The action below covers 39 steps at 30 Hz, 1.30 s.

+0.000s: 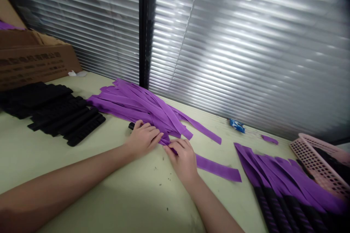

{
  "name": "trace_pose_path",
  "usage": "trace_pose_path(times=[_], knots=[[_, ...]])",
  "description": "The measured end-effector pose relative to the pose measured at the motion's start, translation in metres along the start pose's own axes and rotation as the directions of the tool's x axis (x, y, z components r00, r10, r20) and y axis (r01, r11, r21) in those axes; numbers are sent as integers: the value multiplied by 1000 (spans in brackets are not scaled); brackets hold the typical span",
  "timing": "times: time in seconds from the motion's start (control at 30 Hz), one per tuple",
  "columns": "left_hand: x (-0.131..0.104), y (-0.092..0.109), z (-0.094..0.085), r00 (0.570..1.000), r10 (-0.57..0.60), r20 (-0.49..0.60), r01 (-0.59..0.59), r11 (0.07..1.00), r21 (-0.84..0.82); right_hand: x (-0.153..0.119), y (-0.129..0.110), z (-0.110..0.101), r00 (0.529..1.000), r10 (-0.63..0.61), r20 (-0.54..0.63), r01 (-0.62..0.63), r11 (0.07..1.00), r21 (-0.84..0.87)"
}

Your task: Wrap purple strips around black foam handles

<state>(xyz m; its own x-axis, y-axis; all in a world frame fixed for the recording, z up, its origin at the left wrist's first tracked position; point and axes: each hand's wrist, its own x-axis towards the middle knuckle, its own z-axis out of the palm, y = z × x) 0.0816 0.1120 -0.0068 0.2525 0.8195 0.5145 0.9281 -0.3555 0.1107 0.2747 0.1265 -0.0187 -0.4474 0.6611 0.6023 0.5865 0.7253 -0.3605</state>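
My left hand is wrapped round a black tube, whose end pokes out at the hand's left side. Close beside it, my right hand pinches a purple strip at the tube's right end; the strip's free part extends to the right from under the hand. Just behind both hands lies a pile of purple strips. The fingers hide most of the tube and the spot where it meets the strip.
Black tubes are stacked at the left before a cardboard box. Black pieces with purple strips lie at the right, beside a pink basket. A blue packet lies near the window blinds.
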Motion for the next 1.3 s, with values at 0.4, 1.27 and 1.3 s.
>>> trace_pose_path(times=[0.4, 1.27, 1.3], knots=[[0, 0, 1, 998, 54, -24, -52, 996, 77, -3, 0, 0, 999, 35, 28, -33, 997, -74], [0, 2, -1, 997, 77, 25, -77, 997, -1, 0, -9, -6, 980, -198, 3, 175, 861, -477], [0, 2, -1, 996, 83, 27, -82, 997, -8, 0, -10, -7, 978, -209, -6, 182, 864, -469]])
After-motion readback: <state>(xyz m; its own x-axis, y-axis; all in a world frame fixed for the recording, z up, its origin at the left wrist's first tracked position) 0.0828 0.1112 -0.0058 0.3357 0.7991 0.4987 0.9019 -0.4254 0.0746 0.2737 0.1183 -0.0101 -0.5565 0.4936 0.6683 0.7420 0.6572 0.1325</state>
